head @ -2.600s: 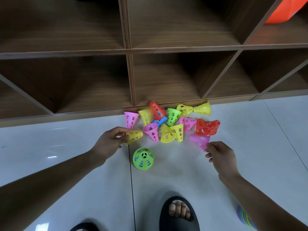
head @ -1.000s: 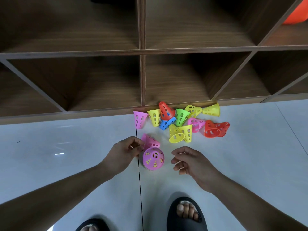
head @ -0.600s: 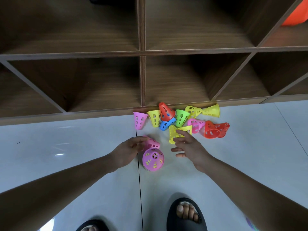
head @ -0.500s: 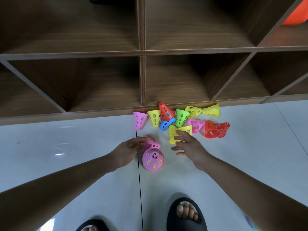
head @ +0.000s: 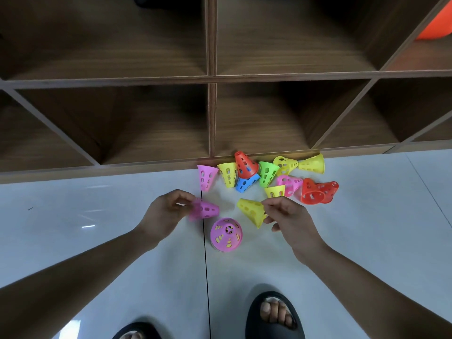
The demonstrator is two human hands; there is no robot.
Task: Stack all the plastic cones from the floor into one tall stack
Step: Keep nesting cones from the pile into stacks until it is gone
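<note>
Pink and full of holes, a pink cone (head: 206, 209) is held on its side by the left hand (head: 168, 214), whose thumb and fingers pinch the wide rim; the narrow end points to the right. The right hand (head: 291, 216) pinches the wide rim of a yellow cone (head: 252, 210) in the same way, with its narrow end pointing to the left. The two held cones are near each other but do not touch.

Just below them, between the hands, the stack (head: 226, 234) stands upright on the white floor (head: 97, 216). It is seen from above: its top cone is pink, and yellow shows through the holes.

The loose cones (head: 267, 173) lie together at the foot of the wooden shelf unit (head: 211, 118), well beyond the stack. From the left there are pink, yellow, red resting on blue, green and two yellow; nearer are one pink, one yellow and two red that touch each other.

Two black sandals (head: 274, 316) show at the bottom edge. An orange object (head: 437, 23) sits in the upper right compartment.
</note>
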